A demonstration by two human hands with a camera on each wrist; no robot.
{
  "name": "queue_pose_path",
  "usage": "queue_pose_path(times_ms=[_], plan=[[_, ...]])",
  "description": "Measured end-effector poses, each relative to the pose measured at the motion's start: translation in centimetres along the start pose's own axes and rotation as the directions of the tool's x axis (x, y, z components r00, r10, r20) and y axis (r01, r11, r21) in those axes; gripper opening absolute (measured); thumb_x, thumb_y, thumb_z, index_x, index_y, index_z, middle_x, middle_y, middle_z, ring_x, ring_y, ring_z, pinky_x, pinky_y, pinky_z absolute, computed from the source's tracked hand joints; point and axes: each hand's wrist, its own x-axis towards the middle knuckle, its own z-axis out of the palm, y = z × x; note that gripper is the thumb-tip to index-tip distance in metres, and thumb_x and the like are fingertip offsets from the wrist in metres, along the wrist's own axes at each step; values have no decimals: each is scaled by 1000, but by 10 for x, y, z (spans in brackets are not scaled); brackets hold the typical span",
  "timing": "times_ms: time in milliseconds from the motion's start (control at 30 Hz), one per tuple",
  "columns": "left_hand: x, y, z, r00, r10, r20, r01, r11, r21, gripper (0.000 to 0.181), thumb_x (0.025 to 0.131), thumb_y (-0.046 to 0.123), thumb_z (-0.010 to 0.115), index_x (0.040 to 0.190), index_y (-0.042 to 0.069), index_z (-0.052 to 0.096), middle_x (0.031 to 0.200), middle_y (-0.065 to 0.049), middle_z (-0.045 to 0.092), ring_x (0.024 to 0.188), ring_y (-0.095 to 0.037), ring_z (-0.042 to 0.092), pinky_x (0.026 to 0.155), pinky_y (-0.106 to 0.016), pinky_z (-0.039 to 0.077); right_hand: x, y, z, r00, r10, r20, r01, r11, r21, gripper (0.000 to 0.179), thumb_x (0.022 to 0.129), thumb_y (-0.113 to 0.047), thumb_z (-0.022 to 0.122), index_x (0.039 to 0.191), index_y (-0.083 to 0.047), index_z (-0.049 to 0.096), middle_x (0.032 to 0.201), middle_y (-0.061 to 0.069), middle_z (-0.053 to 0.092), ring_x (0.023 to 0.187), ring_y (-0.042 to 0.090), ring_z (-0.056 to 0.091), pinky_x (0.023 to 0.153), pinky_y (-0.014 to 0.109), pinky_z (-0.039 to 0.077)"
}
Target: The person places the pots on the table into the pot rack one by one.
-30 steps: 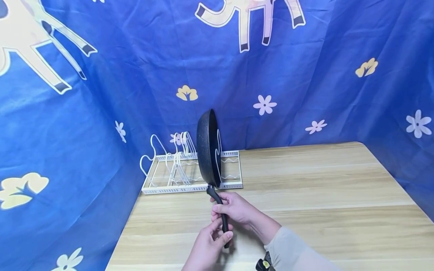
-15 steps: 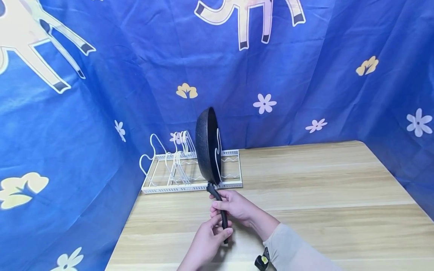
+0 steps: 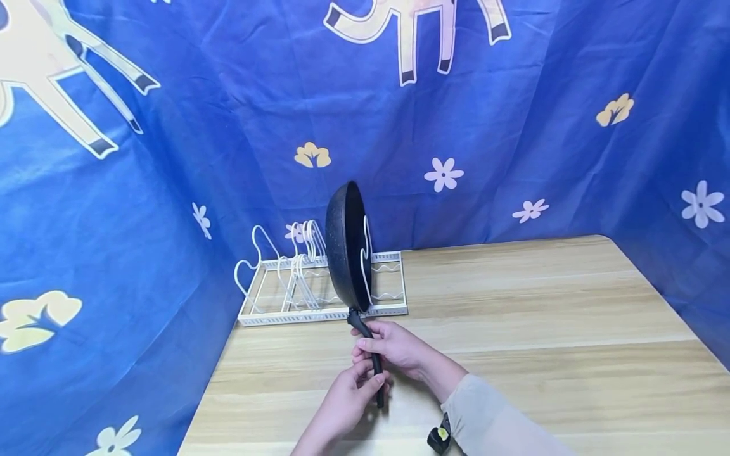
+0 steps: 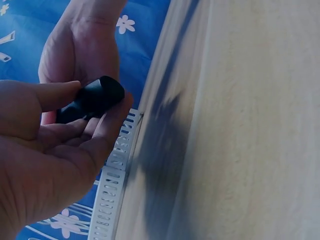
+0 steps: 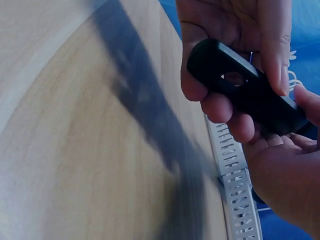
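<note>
A black frying pan (image 3: 340, 250) stands on its edge in the white wire rack (image 3: 323, 315), leaning a little left, with its open side facing right. A white wire divider (image 3: 366, 259) rises along that open side. The handle (image 3: 377, 364) extends toward me over the table. My right hand (image 3: 396, 345) grips it near the pan, thumb lying across the top. Closer to me, my left hand (image 3: 355, 389) pinches the handle between thumb and fingers near its end. In the right wrist view the handle end (image 5: 215, 62) shows a hanging hole.
More white wire dividers (image 3: 302, 266) stand in the rack left of the pan. The wood-grain table (image 3: 513, 329) extends to the right. Blue patterned cloth (image 3: 399, 145) hangs behind and at both sides. A small black device (image 3: 439, 437) sits by the right sleeve.
The pan's body has tilted slightly farther left, and the handle end sits slightly higher in the head view. Both hands keep their hold on the handle.
</note>
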Motion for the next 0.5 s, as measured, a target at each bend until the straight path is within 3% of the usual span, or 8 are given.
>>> queue_pose_path(times_ms=[333, 500], plan=[[9, -11, 3, 1000, -9, -20, 9, 999, -36, 33, 106, 11, 67, 128, -12, 64, 114, -24, 79, 101, -25, 77, 83, -19, 61, -3, 6, -4, 998, -12, -69, 8, 998, -70, 34, 105, -11, 65, 128, 12, 56, 97, 2, 78, 90, 9, 73, 92, 25, 61], [11, -14, 3, 999, -24, -32, 24, 999, -24, 33, 104, 8, 69, 128, -13, 63, 117, -24, 79, 104, -28, 78, 83, -17, 58, -3, 8, -4, 994, -35, -104, 22, 992, -126, 39, 105, -11, 67, 134, 14, 58, 107, 16, 80, 94, 8, 74, 94, 25, 61]])
